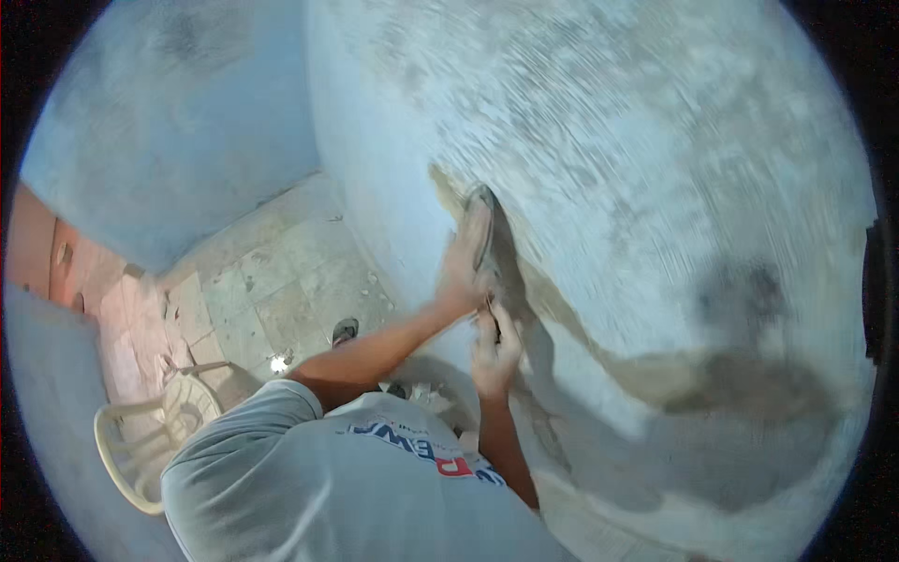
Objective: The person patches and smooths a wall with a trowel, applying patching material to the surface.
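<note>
My left hand (466,253) presses with outstretched fingers along a dark, narrow, round-tipped tool (481,199), whose exact kind I cannot make out. The tool is seen nearly edge-on against the pale blue wall (581,244). Just below, my right hand (496,356) is closed, its fingers wrapped around a dark part at the tool's lower end. Both hands are close together and slightly blurred. Around the tool, a brownish bare strip (562,304) runs down the wall, with white, scratched patches to its right.
A cream plastic chair (140,450) stands at lower left on a dusty tiled floor (290,314). My sandalled foot (345,331) shows beside the wall. Another blue wall (215,122) meets this one at a corner. Rubble (431,397) lies near my feet.
</note>
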The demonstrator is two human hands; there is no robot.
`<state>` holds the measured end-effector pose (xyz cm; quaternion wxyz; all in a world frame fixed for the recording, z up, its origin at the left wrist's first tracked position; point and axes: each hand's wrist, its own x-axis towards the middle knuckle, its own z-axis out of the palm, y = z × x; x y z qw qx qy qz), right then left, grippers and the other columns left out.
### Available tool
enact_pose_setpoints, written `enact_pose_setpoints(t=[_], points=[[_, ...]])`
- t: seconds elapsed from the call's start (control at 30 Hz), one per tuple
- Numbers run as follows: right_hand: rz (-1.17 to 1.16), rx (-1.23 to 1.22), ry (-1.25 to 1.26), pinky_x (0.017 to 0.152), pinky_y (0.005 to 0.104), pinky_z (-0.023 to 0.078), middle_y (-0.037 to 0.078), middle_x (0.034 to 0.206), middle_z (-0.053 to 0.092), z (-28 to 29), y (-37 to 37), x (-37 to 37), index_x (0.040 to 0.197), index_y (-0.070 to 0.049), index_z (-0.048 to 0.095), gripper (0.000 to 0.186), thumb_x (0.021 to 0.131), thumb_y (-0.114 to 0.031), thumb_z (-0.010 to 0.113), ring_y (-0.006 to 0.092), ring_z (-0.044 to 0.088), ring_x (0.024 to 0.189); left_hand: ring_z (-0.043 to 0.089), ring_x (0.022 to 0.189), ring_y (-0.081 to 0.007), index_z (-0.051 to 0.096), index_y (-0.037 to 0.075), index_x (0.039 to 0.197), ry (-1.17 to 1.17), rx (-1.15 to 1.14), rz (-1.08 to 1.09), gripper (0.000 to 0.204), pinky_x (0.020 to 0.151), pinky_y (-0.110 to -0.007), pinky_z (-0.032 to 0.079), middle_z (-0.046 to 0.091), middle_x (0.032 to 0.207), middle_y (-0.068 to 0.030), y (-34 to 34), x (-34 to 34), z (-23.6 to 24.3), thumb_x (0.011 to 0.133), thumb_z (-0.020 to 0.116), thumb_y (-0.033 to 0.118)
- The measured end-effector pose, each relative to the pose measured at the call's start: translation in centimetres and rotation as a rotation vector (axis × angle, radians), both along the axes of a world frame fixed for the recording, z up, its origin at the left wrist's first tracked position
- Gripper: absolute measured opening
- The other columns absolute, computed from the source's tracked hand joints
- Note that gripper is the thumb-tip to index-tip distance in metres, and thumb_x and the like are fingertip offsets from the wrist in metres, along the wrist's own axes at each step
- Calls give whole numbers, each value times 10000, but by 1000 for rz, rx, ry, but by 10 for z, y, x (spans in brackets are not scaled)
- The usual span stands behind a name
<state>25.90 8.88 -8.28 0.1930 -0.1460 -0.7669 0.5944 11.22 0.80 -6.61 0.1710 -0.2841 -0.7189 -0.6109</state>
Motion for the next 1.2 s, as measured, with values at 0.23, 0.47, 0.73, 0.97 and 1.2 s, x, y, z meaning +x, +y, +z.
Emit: enact_pose_setpoints(t=[0.23, 0.47, 0.73, 0.97, 1.2], points=[[-67, 19, 82, 524, 239, 398, -7, 914, 602, 11, -16, 6, 1433, 51, 633, 393, 1108, -169, 615, 35, 471, 619, 219, 1639, -425, 317, 32, 1685, -15, -75, 9, 918, 1320, -544, 178, 255, 1765, -230, -1, 13, 9, 779, 438, -62], [-104, -95, 48, 502, 214, 355, -21, 868, 576, 3, 3, 42, 1412, 36, 634, 365, 1111, -167, 599, 27, 441, 598, 169, 1617, -532, 254, 33, 1704, -71, -93, -23, 945, 1292, -640, 161, 190, 1775, -257, 11, 51, 4, 808, 555, 55], [-55, -58, -60, 608, 238, 460, -4, 857, 642, -60, 30, 153, 1392, 9, 674, 386, 1037, -137, 705, 53, 563, 705, 274, 1611, -362, 173, 77, 1732, -432, 0, -433, 885, 1297, -469, 273, 213, 1761, -250, -20, 105, -65, 1052, 675, 339], [-7, -247, -207, 627, 241, 487, 8, 899, 699, -74, 6, 166, 1399, 22, 683, 428, 995, -104, 744, 64, 592, 707, 471, 1486, -281, 175, 84, 1735, -1197, 34, -525, 822, 1214, -432, 409, 395, 1679, -180, -53, 114, -70, 1107, 628, 361], [-39, 95, -55, 773, 330, 563, 148, 940, 755, -50, 9, 164, 1362, 36, 690, 427, 989, -164, 744, 182, 699, 814, 46, 1668, -381, 56, 30, 1736, -360, -157, -484, 1026, 1321, -460, 120, 16, 1786, -282, -40, 135, -34, 1030, 717, 372]])
